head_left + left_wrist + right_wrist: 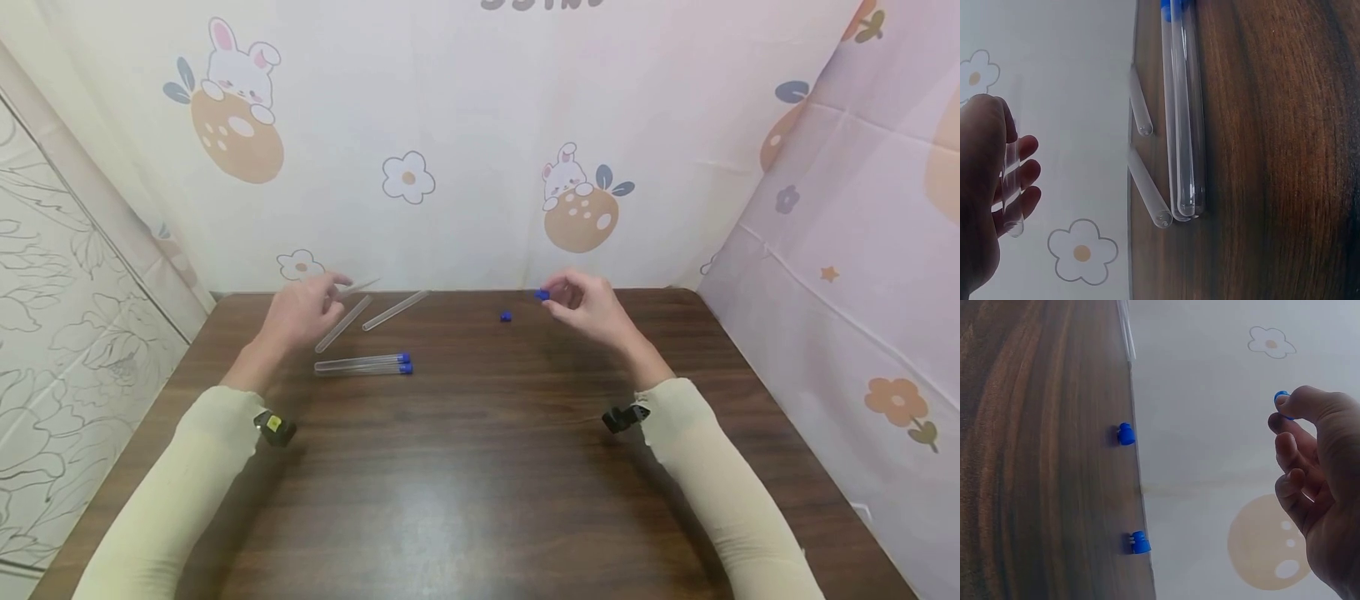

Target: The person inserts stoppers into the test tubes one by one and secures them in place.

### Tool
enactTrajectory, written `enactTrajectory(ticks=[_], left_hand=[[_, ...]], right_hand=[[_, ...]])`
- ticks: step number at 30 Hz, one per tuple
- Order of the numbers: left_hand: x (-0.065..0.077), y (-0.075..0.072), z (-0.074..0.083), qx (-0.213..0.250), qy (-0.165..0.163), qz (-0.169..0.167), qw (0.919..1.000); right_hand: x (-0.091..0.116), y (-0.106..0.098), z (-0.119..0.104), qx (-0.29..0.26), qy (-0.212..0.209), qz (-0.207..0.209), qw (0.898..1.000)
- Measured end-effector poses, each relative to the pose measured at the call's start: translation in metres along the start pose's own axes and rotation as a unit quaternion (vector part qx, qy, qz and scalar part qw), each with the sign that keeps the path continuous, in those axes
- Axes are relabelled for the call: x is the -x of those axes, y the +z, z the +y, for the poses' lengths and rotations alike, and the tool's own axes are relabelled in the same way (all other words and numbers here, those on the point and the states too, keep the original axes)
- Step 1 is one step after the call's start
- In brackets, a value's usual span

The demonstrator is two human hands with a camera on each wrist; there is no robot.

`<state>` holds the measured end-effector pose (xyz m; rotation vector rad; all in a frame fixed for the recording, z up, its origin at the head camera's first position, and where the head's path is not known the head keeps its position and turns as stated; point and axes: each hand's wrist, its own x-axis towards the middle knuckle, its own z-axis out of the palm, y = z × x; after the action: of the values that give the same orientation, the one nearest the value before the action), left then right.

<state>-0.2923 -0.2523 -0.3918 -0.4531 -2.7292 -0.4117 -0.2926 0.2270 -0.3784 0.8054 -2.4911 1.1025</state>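
My left hand (303,310) holds a clear test tube (1014,215) off the table, its rounded end towards the palm's heel in the left wrist view. With thumb and forefinger, my right hand (588,307) pinches a small blue cap (1281,397) above the table's far edge. Two more blue caps lie on the table in the right wrist view, one cap (1125,434) farther up and another cap (1139,542) lower down. Near the left hand lie two uncapped tubes, a nearer tube (343,325) and another tube (395,310). Two blue-capped tubes (360,365) rest side by side in front of them.
The dark wooden table (450,467) ends at a pale printed curtain (472,108) along its back edge. A second curtain (840,275) hangs on the right. Each sleeve cuff carries a small black wrist device, one left device (275,427) and one right device (625,417).
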Motion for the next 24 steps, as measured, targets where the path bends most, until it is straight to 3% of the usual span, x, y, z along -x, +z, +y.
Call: enactTrajectory(ticks=[12,24], left_hand=[[0.003,0.002,0.007,-0.015,0.033,0.0,0.9993],[0.006,0.004,0.013,-0.002,0.04,-0.006,0.9992]], right_hand=[[0.004,0.005,0.004,0.002,-0.024,0.005,1.0],[0.005,0.008,0.002,-0.013,-0.023,0.0,1.0]])
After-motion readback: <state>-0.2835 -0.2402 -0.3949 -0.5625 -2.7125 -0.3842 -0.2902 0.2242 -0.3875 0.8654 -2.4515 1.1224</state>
